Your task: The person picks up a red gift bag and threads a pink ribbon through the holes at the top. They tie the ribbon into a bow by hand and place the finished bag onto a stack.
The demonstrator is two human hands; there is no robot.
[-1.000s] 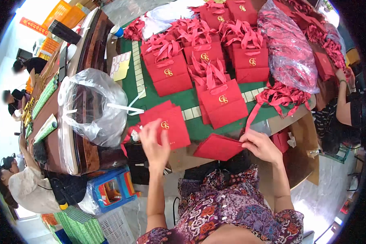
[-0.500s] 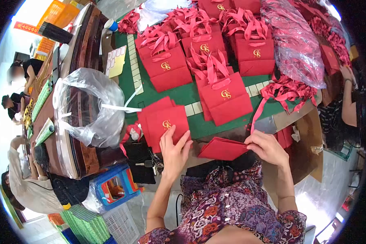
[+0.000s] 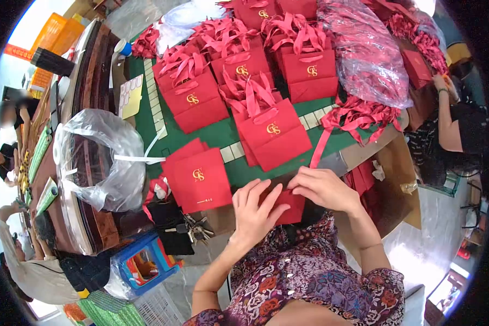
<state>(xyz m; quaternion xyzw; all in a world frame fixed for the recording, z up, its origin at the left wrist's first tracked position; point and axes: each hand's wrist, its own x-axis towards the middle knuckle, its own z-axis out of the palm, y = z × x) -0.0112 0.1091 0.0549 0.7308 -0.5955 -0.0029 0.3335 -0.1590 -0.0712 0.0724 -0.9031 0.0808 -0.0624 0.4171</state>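
The left hand is held back upward, its fingers spread and slightly bent, pointing away from the body, the thumb angled out toward the right hand. That hand reaches inward, fingers curled close together, their tips near its thumb. Both hands sit near each other in front of the waist. The bare left forearm and right forearm slant inward, elbows bent.
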